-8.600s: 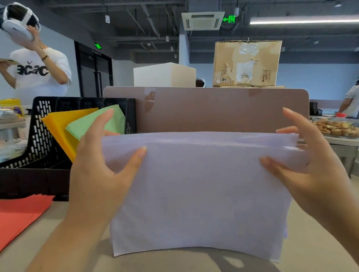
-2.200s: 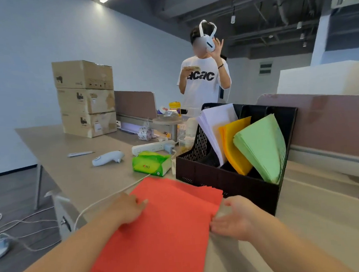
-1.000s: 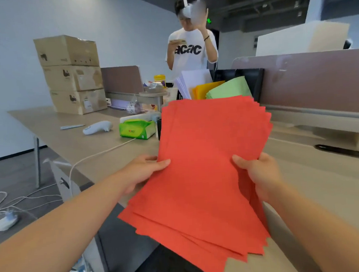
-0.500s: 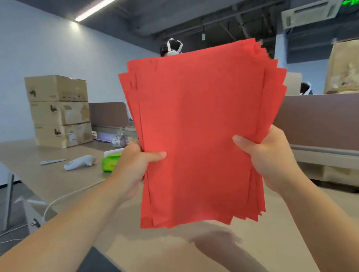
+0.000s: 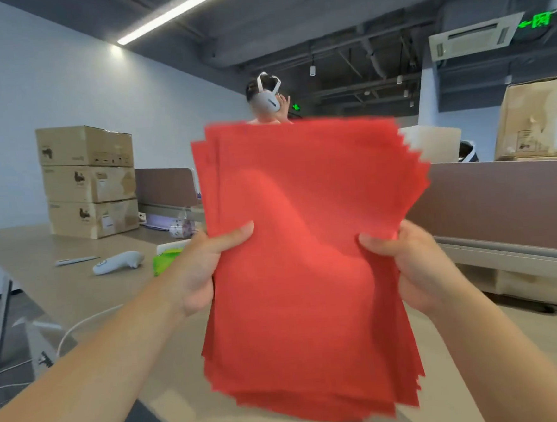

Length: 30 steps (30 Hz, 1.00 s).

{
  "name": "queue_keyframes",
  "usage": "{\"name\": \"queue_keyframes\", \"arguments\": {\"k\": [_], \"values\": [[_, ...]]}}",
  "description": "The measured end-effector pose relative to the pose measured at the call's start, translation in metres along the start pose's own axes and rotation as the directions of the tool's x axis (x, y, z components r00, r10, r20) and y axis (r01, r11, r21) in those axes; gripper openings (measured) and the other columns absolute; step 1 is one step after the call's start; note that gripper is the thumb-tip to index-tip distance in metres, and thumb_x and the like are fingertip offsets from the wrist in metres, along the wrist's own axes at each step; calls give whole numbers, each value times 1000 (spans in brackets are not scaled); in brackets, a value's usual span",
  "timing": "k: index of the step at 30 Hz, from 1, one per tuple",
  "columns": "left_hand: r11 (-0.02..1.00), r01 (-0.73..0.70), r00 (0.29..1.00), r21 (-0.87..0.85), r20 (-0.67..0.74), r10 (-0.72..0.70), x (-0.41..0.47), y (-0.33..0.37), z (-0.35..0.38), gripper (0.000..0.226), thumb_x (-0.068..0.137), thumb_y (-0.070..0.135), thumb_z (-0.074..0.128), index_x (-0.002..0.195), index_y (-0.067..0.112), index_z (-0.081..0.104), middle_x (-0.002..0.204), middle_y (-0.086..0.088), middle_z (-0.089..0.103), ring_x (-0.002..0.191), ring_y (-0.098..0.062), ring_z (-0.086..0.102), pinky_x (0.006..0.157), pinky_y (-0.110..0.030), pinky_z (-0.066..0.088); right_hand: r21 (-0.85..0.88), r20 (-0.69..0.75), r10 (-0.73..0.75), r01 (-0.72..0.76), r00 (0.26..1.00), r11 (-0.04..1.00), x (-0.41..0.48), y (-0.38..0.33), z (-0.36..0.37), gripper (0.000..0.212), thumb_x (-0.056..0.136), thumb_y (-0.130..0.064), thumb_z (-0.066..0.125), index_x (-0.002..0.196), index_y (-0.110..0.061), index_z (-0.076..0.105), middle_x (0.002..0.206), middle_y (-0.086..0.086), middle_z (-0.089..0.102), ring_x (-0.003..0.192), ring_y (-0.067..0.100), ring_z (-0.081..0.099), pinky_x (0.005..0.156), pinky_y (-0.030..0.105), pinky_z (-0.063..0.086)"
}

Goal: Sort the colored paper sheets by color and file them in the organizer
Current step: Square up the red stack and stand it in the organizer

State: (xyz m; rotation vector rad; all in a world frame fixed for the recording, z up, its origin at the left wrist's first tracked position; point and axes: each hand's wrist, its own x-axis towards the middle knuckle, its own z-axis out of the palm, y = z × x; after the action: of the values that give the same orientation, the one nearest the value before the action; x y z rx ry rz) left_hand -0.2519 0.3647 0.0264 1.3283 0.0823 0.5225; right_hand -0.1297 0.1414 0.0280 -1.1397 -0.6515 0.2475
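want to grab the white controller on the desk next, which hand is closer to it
Left. The left hand grips the red paper stack just right of the white controller; the right hand is across the stack, farther away.

One stack of red paper (image 5: 307, 258), its sheets too many to count. Two hands: left hand (image 5: 202, 269), right hand (image 5: 416, 267). Three stacked cardboard boxes (image 5: 89, 183) near the table's far edge. One white controller (image 5: 117, 262), one pen (image 5: 76, 260).

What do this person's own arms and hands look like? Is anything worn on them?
Both forearms are bare as far as the picture shows, with no sleeve in view. The left hand and the right hand carry no glove, ring, watch or bracelet that shows. The fingernails are short and unpainted.
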Motion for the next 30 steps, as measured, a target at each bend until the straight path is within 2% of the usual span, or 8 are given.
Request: {"name": "queue_keyframes", "arguments": {"k": [3,6,10,15,18,22,26,30], "values": [[844,488,871,222,-62,-487,9,-36,-19,11,85,8,59,88,3,68,73,-14,73,56,-23,70,60,-36,59,-113,-95,560,-568,823,815,6,43,-15,11,87,0,53,88,2,64,67,16,70,51,23,68,49,33,57],[646,662,733,379,-152,-663,4,-78,-38,20,89,0,46,80,0,64,59,-14,68,45,-22,64,51,-28,56,-173,-117,737,-744,666,645,4,93,-38,19,93,0,44,88,4,63,63,18,69,47,26,67,40,34,54],[632,656,749,413,-251,-613,-7,-107,-45,22,91,2,49,71,5,57,44,-9,58,35,-20,55,49,-23,45,-281,-63,807,-786,588,551,0,109,-49,13,90,-1,53,85,0,65,60,9,68,43,17,64,36,24,50],[826,491,869,277,-214,-445,2,-96,-46,13,89,8,58,96,7,69,71,-14,71,53,-24,65,59,-32,55,-501,-67,820,-730,569,465,4,107,-32,12,91,-14,57,91,-6,66,71,9,72,65,21,67,72,33,55],[780,577,816,242,-122,-565,1,-87,-47,14,87,12,60,92,6,72,78,-14,73,56,-24,67,66,-33,56,-461,-130,780,-734,612,499,11,109,-27,15,93,-17,57,87,-5,62,57,9,68,48,19,65,55,28,54],[741,650,759,168,-192,-622,1,-90,-56,19,91,1,49,79,-2,64,55,-15,67,40,-23,63,39,-27,52,-96,-14,811,-808,585,581,15,118,-37,25,88,-22,60,91,1,68,72,16,70,54,25,68,53,36,58],[809,583,784,-73,-209,-584,0,-87,-65,18,85,12,58,82,-2,67,66,-18,70,48,-26,66,53,-32,56,-133,77,834,-824,546,551,7,121,-38,20,75,-5,61,86,9,71,79,22,70,59,29,70,57,40,58],[679,700,711,222,-117,-694,-13,-90,-68,19,84,-2,51,84,-5,70,72,-19,71,54,-27,69,56,-35,59,-265,48,848,-811,528,521,11,118,-31,35,93,1,44,71,10,70,68,18,70,52,26,68,48,33,57]]}}
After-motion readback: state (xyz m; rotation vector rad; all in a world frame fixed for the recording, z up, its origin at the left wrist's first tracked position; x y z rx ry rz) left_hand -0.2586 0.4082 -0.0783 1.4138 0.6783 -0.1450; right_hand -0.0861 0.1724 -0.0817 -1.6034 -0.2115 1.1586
